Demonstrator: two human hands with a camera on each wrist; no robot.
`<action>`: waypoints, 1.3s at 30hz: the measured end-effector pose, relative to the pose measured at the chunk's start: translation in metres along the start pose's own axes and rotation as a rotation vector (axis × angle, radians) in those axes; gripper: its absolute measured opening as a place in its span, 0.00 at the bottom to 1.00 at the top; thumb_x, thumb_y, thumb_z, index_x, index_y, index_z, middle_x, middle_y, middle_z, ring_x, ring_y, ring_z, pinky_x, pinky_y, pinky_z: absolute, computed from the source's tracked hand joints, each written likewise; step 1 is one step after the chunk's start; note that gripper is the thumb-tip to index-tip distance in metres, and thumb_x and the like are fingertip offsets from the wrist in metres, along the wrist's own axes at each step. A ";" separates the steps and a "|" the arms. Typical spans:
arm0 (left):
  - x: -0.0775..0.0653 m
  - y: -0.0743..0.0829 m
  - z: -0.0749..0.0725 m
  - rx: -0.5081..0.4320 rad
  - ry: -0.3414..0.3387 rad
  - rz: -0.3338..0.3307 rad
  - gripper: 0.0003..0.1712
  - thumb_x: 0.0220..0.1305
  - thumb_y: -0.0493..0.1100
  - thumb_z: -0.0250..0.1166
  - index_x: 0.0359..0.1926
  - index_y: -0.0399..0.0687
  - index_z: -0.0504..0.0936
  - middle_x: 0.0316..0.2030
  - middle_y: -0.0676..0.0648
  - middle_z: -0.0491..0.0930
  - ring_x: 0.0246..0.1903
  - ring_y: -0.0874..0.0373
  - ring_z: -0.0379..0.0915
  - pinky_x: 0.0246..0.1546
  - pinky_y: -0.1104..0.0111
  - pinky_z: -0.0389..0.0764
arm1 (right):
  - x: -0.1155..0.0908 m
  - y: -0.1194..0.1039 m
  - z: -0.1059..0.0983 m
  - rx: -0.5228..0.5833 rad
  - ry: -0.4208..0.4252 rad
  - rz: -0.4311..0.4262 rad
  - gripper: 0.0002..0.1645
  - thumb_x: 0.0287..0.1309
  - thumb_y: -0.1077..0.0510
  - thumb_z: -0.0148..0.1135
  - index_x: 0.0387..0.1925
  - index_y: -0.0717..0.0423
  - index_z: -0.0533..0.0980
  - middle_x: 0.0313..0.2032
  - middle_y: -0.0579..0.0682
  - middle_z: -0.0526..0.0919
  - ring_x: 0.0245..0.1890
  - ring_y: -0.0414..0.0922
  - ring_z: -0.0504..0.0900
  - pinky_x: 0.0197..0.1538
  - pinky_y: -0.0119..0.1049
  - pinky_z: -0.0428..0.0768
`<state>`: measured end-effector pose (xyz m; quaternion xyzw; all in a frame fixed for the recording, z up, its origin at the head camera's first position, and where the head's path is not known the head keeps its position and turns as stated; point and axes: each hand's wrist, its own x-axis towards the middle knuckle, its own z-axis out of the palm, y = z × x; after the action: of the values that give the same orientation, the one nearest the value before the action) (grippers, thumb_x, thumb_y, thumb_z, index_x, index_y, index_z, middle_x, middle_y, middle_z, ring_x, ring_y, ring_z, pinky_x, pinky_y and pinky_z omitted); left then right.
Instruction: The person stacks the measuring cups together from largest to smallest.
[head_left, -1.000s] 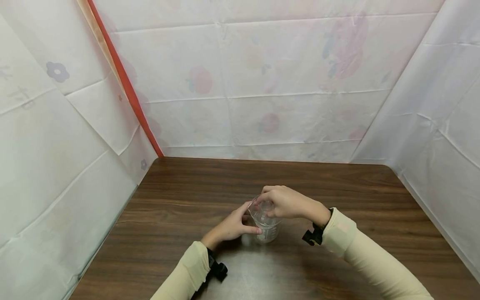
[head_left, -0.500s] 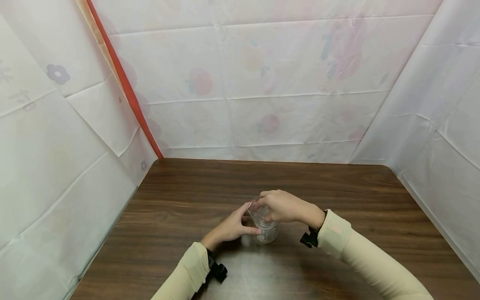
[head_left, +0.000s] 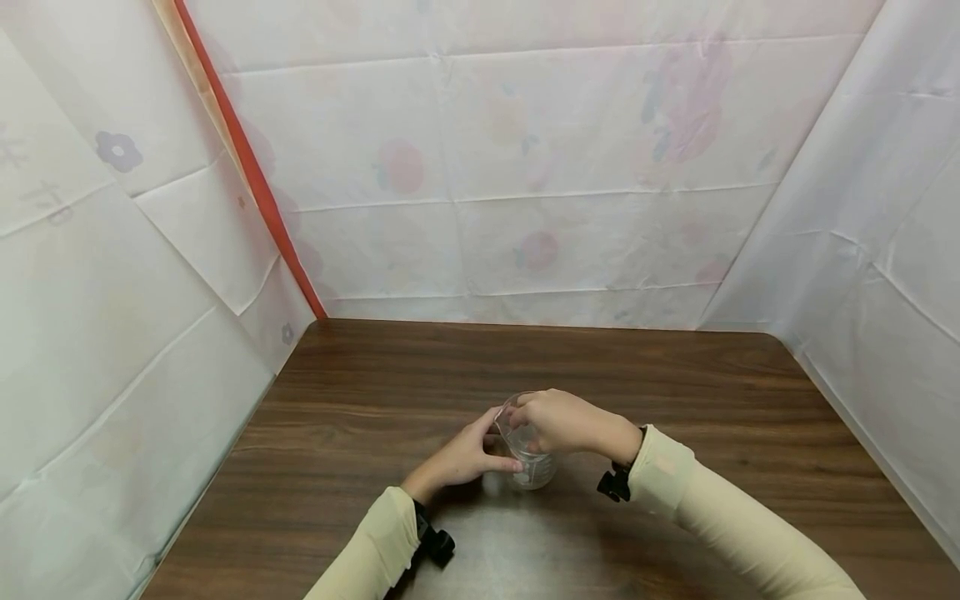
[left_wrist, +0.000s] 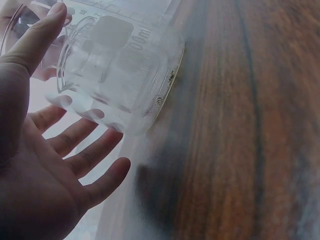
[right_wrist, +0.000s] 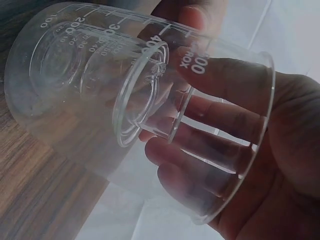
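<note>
A clear glass beaker (head_left: pixel 536 476) with white measuring marks stands on the table, tilted in the wrist views by the camera angle. My left hand (head_left: pixel 461 457) grips its left side, thumb (left_wrist: pixel 42 32) on the near wall and fingers on the other side. My right hand (head_left: pixel 570 423) reaches through the mouth of the large beaker (right_wrist: pixel 55 130). Inside it, the thumb and fingers hold a smaller clear glass beaker (right_wrist: pixel 161 128) near its rim. Smaller marks and rings, seen through the wall, show another beaker (right_wrist: pixel 87 75) nested deeper.
The brown wood-grain table (head_left: pixel 375 358) extends on all sides of the hands. White printed sheets (head_left: pixel 480 167) hang behind it and at both sides, with a red strip (head_left: pixel 262 192) at the back left corner. A black camera mount (head_left: pixel 435 542) sits on the left wrist.
My right hand has moved down and slightly left, lowering the small beaker further into the large one. The left hand and the large beaker stay in place.
</note>
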<state>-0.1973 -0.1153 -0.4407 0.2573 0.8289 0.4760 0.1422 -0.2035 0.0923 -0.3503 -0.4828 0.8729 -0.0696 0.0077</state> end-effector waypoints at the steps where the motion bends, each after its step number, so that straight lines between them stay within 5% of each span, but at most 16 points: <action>1: 0.000 -0.001 0.000 0.000 -0.001 0.000 0.51 0.59 0.53 0.70 0.76 0.57 0.50 0.70 0.48 0.63 0.66 0.47 0.66 0.64 0.50 0.71 | 0.000 0.000 0.000 -0.003 -0.003 0.003 0.16 0.50 0.58 0.73 0.44 0.54 0.84 0.46 0.49 0.85 0.46 0.45 0.84 0.49 0.40 0.83; 15: -0.001 0.000 0.000 -0.018 -0.013 0.019 0.50 0.60 0.51 0.70 0.76 0.55 0.50 0.70 0.48 0.63 0.65 0.48 0.66 0.64 0.50 0.71 | 0.005 -0.001 0.005 -0.037 0.000 -0.033 0.11 0.51 0.61 0.72 0.39 0.54 0.84 0.41 0.48 0.86 0.42 0.44 0.84 0.45 0.37 0.83; 39: 0.001 -0.001 -0.001 -0.016 -0.012 0.014 0.52 0.58 0.57 0.70 0.76 0.54 0.50 0.72 0.48 0.61 0.66 0.45 0.66 0.64 0.50 0.71 | 0.007 -0.004 0.005 -0.039 -0.026 0.005 0.16 0.50 0.54 0.75 0.42 0.55 0.85 0.44 0.48 0.86 0.48 0.44 0.83 0.51 0.38 0.82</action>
<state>-0.1986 -0.1160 -0.4407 0.2648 0.8224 0.4819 0.1460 -0.2036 0.0837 -0.3541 -0.4817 0.8751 -0.0461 0.0098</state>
